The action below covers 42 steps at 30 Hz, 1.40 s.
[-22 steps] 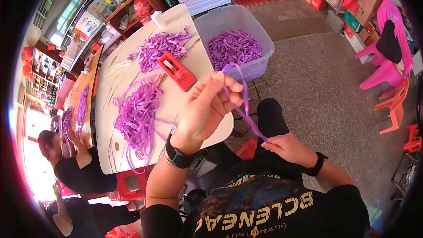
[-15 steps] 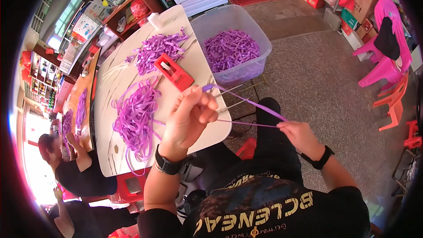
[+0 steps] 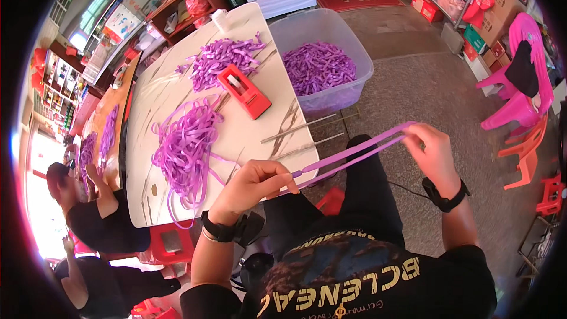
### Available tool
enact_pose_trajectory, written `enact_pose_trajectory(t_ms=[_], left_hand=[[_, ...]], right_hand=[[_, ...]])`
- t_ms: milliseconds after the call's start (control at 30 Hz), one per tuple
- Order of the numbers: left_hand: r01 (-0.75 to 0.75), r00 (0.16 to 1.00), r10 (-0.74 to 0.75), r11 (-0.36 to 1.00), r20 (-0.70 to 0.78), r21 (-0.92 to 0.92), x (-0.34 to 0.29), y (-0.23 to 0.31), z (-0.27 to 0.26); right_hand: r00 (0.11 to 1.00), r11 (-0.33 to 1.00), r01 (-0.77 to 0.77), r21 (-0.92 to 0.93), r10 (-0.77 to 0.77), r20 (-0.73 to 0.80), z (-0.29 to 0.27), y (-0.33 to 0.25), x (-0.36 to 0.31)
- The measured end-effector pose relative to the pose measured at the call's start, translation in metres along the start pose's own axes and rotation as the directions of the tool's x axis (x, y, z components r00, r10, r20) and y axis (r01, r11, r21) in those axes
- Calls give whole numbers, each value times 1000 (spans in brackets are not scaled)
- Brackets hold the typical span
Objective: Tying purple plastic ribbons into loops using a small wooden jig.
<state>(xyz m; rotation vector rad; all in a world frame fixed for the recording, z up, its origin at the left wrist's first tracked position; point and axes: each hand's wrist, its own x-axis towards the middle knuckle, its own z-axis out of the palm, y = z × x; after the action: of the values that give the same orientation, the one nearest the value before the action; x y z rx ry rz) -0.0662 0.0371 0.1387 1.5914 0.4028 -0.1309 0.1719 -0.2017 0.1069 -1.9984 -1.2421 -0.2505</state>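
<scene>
While a seated person looked down past a dark printed T-shirt, both bare hands held one narrow purple ribbon stretched between them, in front of the body and just off the table's near right corner. The left hand was on the lower side of the slant, its thumb and fingers closed together on the ribbon's end, close to a darker purple bit. The right hand, higher and farther out, had its thumb and bent fingers brought together on the doubled end, so that two strands ran side by side; whether the ribbon went around a finger could not be told. Each wrist wore a dark band. To the left stood a pale marble-patterned table, with a tangled heap of long purple ribbons nearest, a pile of short purple pieces behind it, and a red tape dispenser beside that pile. Two thin rods stuck out over the table's right edge. Beyond that edge was a clear plastic tub partly filled with purple strips. At far left, another person in black sat at a wooden table.
</scene>
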Motion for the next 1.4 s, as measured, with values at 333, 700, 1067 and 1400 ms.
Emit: enact_pose_trajectory(t_ms=[333,700,1067,1400], left_hand=[[-94,969,90,996,230,5,27,21,21],[-303,848,226,949,479,90,49,15,19],[-337,872,367,930,-323,146,127,-53,-16],[-195,886,288,942,-363,272,154,-74,-19]], right_hand=[[809,669,-231,707,-271,521,44,-58,22],[400,239,-843,482,-321,858,45,-54,15],[927,673,-365,643,327,184,76,-5,47],[884,405,-467,786,244,399,182,25,11]])
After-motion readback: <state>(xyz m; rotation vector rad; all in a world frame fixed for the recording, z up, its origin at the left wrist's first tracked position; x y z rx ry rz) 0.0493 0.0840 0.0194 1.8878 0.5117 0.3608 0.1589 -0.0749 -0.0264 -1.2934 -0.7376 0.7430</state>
